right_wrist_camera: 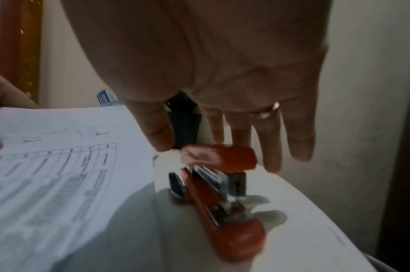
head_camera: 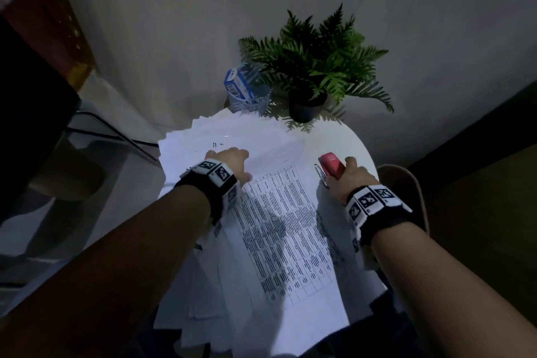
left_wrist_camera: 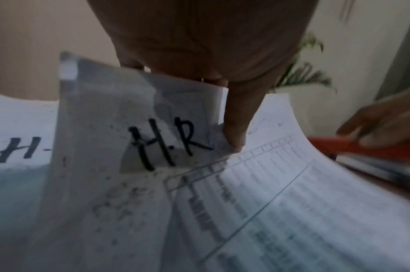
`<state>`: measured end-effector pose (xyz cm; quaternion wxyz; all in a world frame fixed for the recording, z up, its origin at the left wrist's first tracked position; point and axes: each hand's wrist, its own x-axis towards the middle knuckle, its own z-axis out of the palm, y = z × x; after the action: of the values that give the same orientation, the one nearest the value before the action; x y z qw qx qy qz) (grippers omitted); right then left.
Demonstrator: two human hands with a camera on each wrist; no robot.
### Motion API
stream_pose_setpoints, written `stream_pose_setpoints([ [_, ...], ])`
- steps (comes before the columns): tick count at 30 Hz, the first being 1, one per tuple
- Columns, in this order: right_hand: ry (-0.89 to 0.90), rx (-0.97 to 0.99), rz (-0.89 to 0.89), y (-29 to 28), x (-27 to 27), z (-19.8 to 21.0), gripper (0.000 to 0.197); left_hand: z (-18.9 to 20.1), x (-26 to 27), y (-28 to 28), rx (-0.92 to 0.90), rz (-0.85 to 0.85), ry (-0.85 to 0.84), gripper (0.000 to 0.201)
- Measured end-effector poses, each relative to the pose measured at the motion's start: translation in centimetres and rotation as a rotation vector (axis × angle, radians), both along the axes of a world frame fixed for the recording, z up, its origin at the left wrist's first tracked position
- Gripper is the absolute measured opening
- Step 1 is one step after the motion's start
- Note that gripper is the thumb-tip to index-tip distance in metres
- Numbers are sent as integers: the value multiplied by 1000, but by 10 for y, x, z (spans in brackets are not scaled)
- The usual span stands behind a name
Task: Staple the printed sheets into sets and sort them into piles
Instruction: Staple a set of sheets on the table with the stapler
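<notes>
Printed sheets cover most of a round white table [head_camera: 353, 141]; the top one is a printed table sheet [head_camera: 284, 229] [left_wrist_camera: 292, 202] [right_wrist_camera: 47, 174]. My left hand [head_camera: 232, 161] pinches a lifted sheet marked "H.R" [left_wrist_camera: 129, 128], thumb [left_wrist_camera: 234, 136] in front and fingers behind it. Another sheet marked "H-" [left_wrist_camera: 17, 149] lies to its left. A red stapler [head_camera: 332, 167] [left_wrist_camera: 362, 149] [right_wrist_camera: 222, 193] stands on the bare table right of the papers. My right hand [head_camera: 348, 174] [right_wrist_camera: 222, 128] hangs over it, with straight fingers reaching down around its head.
At the table's far edge stand a fern in a dark pot [head_camera: 308, 102] and a blue mesh basket [head_camera: 247, 99] holding a blue-and-white box. A wall is close behind. A tan chair back [head_camera: 406, 183] sits at the right, and a glass surface [head_camera: 87, 139] at the left.
</notes>
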<state>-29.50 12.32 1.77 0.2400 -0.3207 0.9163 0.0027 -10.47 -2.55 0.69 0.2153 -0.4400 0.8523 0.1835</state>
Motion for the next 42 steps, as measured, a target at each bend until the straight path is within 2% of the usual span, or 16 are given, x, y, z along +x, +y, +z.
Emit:
stream_pose_setpoints([
  [2, 58, -143, 37, 0, 6, 14, 51, 12, 8, 3, 74, 99, 185, 51],
  [3, 40, -270, 44, 0, 11, 21, 41, 20, 12, 6, 92, 124, 279, 48],
  [6, -217, -555, -8, 2, 36, 45, 7, 49, 23, 20, 135, 167, 485, 30],
  [10, -578, -700, -143, 7, 69, 67, 5, 77, 33, 45, 168, 193, 678, 11],
  [13, -703, -762, -228, 11, 83, 76, 13, 88, 36, 64, 148, 169, 729, 12],
  [17, -782, -756, -276, 22, 90, 84, 17, 93, 41, 82, 125, 170, 775, 13],
  [23, -768, -741, -254, 38, 92, 97, 13, 95, 47, 98, 57, 155, 799, 13],
  [29, -699, -694, -130, 36, 100, 95, 11, 100, 47, 105, 13, 137, 810, 7],
  [31, -641, -692, -81, 36, 102, 92, 15, 99, 46, 107, 13, 154, 816, 20],
  [35, -550, -765, -47, 37, 108, 83, 12, 99, 42, 107, -29, 193, 768, 22],
  [39, -558, -913, -120, 33, 108, 81, 8, 98, 39, 111, -140, 90, 615, 24],
  [42, -474, -956, -166, 35, 93, 87, 9, 96, 39, 109, -164, 104, 580, 22],
])
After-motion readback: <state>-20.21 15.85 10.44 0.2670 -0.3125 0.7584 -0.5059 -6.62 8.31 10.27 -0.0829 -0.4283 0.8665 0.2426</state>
